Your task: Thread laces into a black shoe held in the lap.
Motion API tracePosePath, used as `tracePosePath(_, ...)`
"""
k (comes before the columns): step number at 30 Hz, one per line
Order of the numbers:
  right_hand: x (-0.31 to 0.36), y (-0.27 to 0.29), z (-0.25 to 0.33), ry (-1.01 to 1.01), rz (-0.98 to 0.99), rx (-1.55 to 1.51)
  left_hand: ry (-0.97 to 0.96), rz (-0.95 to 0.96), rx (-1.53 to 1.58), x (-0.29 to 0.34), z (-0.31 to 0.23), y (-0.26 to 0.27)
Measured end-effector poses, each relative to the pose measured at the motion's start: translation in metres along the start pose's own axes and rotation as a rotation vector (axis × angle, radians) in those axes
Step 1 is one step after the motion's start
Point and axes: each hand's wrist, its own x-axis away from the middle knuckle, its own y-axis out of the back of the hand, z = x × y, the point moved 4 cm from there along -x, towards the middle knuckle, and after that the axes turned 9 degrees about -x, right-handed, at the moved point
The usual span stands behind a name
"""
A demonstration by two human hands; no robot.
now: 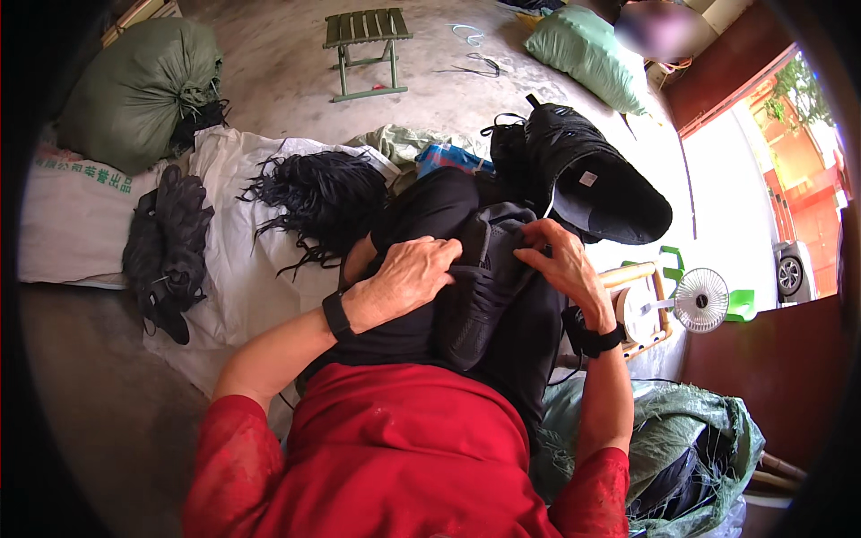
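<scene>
A black shoe upper (484, 309) rests on my lap, its toe pointing toward my body and its opening facing away. My left hand (404, 282) is closed, pinching the upper's left edge near the eyelets. On the other side, the thumb and fingers of my right hand (567, 264) pinch the upper's right edge by the opening. Whether a lace is between the fingers is too small to tell. Just beyond my right hand, larger black shoe uppers (619, 193) lie by my knee, one with its open underside toward me.
Left of my knees, a heap of black laces (327, 202) lies on white sheeting (229, 184), beside stacked dark uppers (175, 238). Full sacks (143, 94) stand far left. A folding stool (368, 40) is ahead. At right are a small fan (701, 300) and an open green woven sack (708, 408).
</scene>
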Motion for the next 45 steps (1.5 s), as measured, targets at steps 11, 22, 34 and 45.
tracePosePath(11,-0.002,-0.007,0.005,0.079,0.012,0.205,-0.026,-0.162,0.024,0.005,-0.007,0.031)
tracePosePath(22,0.003,-0.01,-0.023,-0.09,-0.054,-0.794,0.114,-0.102,-0.334,0.016,0.059,0.084)
tracePosePath(34,0.006,-0.014,-0.009,-0.153,-0.014,-0.661,-0.002,-0.756,1.738,0.143,0.149,0.26)
tracePosePath(45,-0.003,-0.01,-0.018,-0.136,0.125,-0.712,0.292,-0.99,1.243,0.129,0.134,0.221)
